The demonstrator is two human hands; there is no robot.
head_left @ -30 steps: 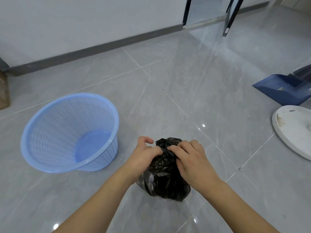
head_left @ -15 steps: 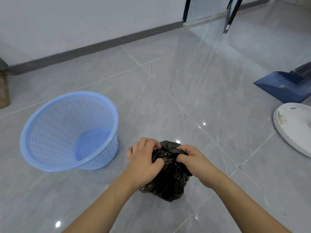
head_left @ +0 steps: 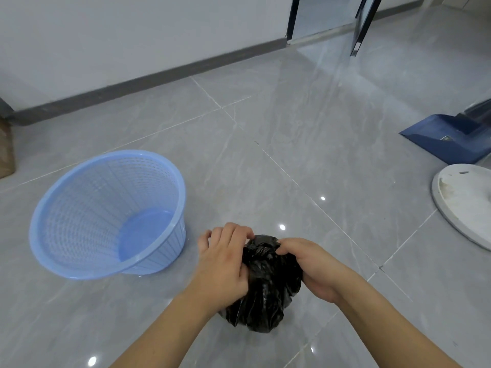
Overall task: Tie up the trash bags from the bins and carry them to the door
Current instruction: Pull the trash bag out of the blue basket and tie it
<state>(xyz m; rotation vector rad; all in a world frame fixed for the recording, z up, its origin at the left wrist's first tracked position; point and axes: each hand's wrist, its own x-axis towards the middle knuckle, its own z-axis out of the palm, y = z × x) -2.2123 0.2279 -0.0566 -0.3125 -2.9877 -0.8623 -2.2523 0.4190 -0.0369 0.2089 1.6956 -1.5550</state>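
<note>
Thin black film, the trash bag (head_left: 265, 288) on the floor (head_left: 292, 155) beside the blue bin (head_left: 106, 216) looks light and soft (likely slippery); left hand (head_left: 225, 261) and right hand (head_left: 308, 264) pinch its gathered neck, the best hold.

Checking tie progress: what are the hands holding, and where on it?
Both the left hand and right hand grip the black trash bag at its gathered top.

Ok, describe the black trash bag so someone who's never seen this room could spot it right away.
Start at the grey tiled floor and find the light blue mesh bin standing bagless. Just right of it, near the bottom of the view, sits the black trash bag, gripped at its gathered top by the left hand and right hand. It is the only black, crinkled, glossy thing here.
</note>
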